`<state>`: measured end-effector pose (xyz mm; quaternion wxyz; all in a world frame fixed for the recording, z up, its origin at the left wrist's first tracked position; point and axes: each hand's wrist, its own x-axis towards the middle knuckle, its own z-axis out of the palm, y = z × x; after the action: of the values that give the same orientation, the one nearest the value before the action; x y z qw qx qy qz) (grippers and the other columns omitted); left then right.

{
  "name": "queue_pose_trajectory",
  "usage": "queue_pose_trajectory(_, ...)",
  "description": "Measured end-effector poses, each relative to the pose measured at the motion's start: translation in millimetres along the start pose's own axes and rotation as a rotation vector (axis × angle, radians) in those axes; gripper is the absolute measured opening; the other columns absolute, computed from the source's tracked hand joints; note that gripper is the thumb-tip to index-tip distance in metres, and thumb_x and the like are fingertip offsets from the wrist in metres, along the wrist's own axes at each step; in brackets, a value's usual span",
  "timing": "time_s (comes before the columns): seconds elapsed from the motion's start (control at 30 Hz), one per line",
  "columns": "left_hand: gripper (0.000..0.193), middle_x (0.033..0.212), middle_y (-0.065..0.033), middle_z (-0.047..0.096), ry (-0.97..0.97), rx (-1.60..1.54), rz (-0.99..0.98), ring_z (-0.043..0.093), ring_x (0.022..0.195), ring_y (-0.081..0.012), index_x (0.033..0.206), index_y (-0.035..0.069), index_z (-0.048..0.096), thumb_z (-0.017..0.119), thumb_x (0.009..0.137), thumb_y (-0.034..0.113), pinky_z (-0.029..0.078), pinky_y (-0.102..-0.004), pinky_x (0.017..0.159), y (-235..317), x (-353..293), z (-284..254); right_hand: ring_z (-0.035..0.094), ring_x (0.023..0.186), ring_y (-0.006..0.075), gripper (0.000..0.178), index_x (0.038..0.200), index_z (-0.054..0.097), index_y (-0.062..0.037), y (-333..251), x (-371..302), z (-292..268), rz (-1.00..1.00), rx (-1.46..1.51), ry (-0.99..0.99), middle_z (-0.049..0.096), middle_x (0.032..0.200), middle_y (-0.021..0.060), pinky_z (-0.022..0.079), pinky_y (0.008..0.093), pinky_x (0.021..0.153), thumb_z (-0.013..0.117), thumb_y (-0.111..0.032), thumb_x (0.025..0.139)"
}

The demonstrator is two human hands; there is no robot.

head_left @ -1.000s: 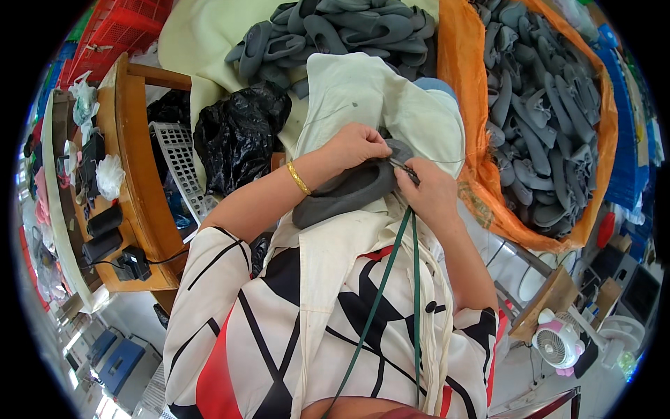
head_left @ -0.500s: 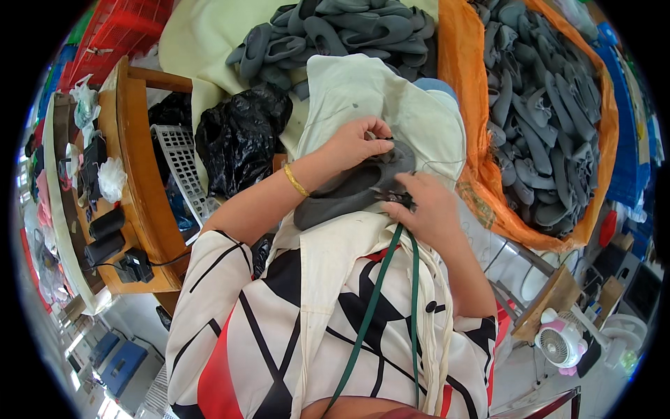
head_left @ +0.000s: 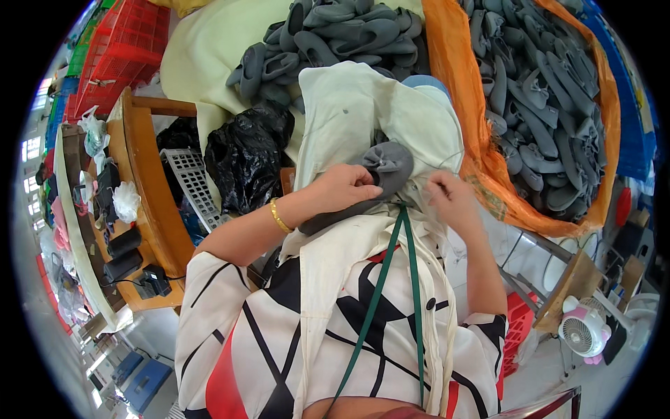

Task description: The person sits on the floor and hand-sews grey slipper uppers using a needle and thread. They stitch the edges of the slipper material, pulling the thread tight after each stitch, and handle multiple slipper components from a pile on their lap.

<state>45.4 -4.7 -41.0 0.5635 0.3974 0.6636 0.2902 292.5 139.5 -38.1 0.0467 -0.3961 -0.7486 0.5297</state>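
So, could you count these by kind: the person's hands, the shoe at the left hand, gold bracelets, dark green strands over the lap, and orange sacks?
Left hand and right hand: 2
Grey shoe at the left hand: 1
Gold bracelet: 1
Dark green strands: 2
Orange sack: 1
Total: 7

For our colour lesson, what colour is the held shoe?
Grey: the shoe shows best in head view.

Right hand [head_left: 455,200] now off grey shoe [head_left: 389,166]
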Motion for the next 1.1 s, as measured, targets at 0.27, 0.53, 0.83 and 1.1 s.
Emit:
queue_pose_trajectory(0.27,0.023,0.081,-0.0091,0.064,0.034,-0.015,0.133,0.059,0.073,-0.0148,0.102,-0.002,0.061,0.07,0.082,0.006,0.048,-0.0343,0.066,23,-11,14,0.059,0.074,0.0091,0.017,0.106,0.064,-0.0006,-4,9,-11,-0.077,0.437,0.219,0.066,0.085,0.0024,0.048,0.0244,0.068,0.057,-0.015,0.099)
queue_pose_trajectory(0.53,0.021,0.094,0.0014,0.062,0.094,-0.667,0.049,0.058,0.085,-0.011,0.11,-0.001,0.066,0.059,0.096,0.012,0.047,-0.0274,0.081,42,-45,10,0.055,0.066,0.0124,0.032,0.087,0.062,0.0033,-61,0,6,-0.16,0.213,0.182,0.06,0.075,0.0066,0.044,0.0294,0.06,0.071,-0.027,0.091)
queue_pose_trajectory(0.83,0.026,0.113,-0.0061,0.069,0.071,-0.9,0.125,0.064,0.101,-0.0116,0.119,-0.001,0.065,0.068,0.094,0.004,0.051,-0.0279,0.092,54,-59,26,0.052,0.059,0.0169,0.028,0.084,0.059,0.0013,-78,-25,16,-0.436,0.137,0.318,0.054,0.073,0.0091,0.043,0.0301,0.054,0.075,-0.021,0.086)
queue_pose_trajectory(1.1,0.031,0.114,-0.0052,0.07,0.008,-0.762,0.178,0.064,0.102,-0.013,0.121,0.001,0.066,0.07,0.09,0.002,0.049,-0.0299,0.096,57,-50,16,0.051,0.065,0.0116,0.03,0.086,0.06,0.0027,-57,-22,11,-0.278,0.337,0.165,0.057,0.077,0.0068,0.044,0.0282,0.06,0.073,-0.025,0.088)
